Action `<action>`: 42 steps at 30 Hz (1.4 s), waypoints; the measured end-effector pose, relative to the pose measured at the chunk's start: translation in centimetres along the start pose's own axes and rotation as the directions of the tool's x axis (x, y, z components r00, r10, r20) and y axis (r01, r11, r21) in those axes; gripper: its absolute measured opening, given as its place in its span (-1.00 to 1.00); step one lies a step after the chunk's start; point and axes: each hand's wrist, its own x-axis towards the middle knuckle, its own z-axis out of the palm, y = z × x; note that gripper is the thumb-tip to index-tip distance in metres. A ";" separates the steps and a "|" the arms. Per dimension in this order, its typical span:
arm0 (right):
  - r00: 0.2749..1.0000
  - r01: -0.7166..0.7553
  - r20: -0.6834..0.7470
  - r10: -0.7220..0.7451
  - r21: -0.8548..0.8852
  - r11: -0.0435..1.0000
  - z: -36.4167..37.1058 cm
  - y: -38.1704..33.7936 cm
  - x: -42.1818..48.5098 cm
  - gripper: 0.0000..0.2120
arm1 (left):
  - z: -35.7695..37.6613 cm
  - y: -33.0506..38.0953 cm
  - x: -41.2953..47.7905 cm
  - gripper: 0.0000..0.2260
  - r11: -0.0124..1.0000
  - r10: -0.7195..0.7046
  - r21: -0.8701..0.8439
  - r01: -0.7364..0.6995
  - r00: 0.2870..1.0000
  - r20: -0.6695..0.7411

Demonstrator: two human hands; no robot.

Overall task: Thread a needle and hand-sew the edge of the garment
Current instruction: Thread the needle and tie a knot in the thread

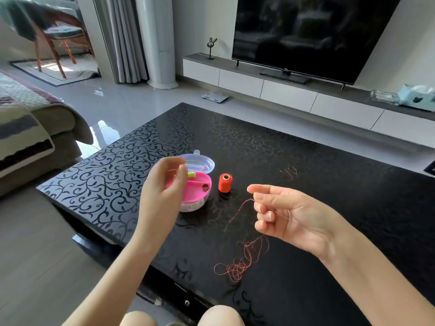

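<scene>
Though fine, tangled red thread (pixel 237 267).

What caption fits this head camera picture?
Right hand pinches red thread near an orange spool and pink sewing box.

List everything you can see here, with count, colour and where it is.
Table: one, black with vine pattern, centre.
Sewing box: one, pink with clear lid open, on table left of spool.
Spool: one, orange-red, upright on table.
Red thread: one strand, from right fingers to a tangle near table's front edge.
Thread scrap: one, reddish, on table beyond right hand.
Television: one, black, on cabinet.
Cabinet: one, white, low, against far wall.
Rabbit ornament: one, dark, cabinet's left end.
Scale: one, grey, floor before cabinet.
Sofa: one, beige, left.
Left hand: one, raised before the box, fingertips together; what they hold is too small to tell.
Right hand: one, pinches the red thread.
</scene>
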 end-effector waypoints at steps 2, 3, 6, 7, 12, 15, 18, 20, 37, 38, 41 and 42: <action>1.000 0.007 0.002 -0.007 -0.058 0.998 0.6 -1.2 -0.2 -0.70 | 0.6 2.2 -1.3 -0.81 0.988 0.152 -0.052 -0.144 0.963 0.224; 1.000 0.016 0.012 -0.015 -0.085 0.996 1.1 -2.0 -0.4 -0.74 | 0.9 3.2 -1.8 -0.79 0.983 0.180 -0.075 -0.165 0.924 0.337; 0.997 0.059 0.058 -0.052 -0.128 0.990 2.4 -4.2 -1.2 -0.84 | 2.0 5.1 -2.1 -0.87 0.973 0.221 -0.049 -0.225 0.849 0.480; 0.996 0.074 0.067 -0.066 -0.131 0.989 2.8 -4.9 -1.6 -0.86 | 2.2 5.6 -2.0 -0.90 0.972 0.226 -0.050 -0.231 0.851 0.475; 0.994 0.064 0.094 -0.048 -0.172 0.983 3.9 -7.2 -2.9 -0.86 | 2.1 7.3 -1.1 -0.92 0.951 0.299 -0.043 -0.308 0.869 0.394; 0.991 0.008 0.131 0.004 -0.092 0.996 4.2 -7.9 -3.4 -0.92 | 2.0 8.4 -0.9 -0.87 0.929 0.351 -0.030 -0.368 0.855 0.383; 0.963 -0.033 0.270 0.012 0.073 0.997 3.9 -8.0 -3.7 -0.70 | 2.2 9.5 -0.9 -0.82 0.939 0.343 -0.111 -0.324 0.883 0.320; 0.958 0.050 0.280 -0.066 0.066 0.997 3.6 -7.6 -4.1 -0.67 | 2.2 10.0 -0.5 -0.83 0.949 0.257 -0.251 -0.190 0.929 0.268; 0.505 0.801 0.039 -0.862 -0.393 0.451 7.3 -11.5 -5.7 -0.85 | 3.7 12.5 1.7 -0.83 0.894 0.205 -0.443 -0.069 0.942 0.266; 0.549 0.784 0.046 -0.835 -0.375 0.495 7.3 -12.7 -6.0 -0.84 | 3.8 12.0 2.2 -0.83 0.891 0.184 -0.450 -0.057 0.953 0.242; 0.629 0.743 0.089 -0.772 -0.358 0.565 7.3 -16.2 -6.6 -0.83 | 4.0 10.2 3.8 -0.84 0.904 0.116 -0.427 -0.023 0.974 0.193; 0.634 0.742 0.099 -0.767 -0.358 0.567 7.5 -17.1 -6.8 -0.83 | 4.2 9.6 4.2 -0.84 0.914 0.089 -0.405 -0.008 0.979 0.182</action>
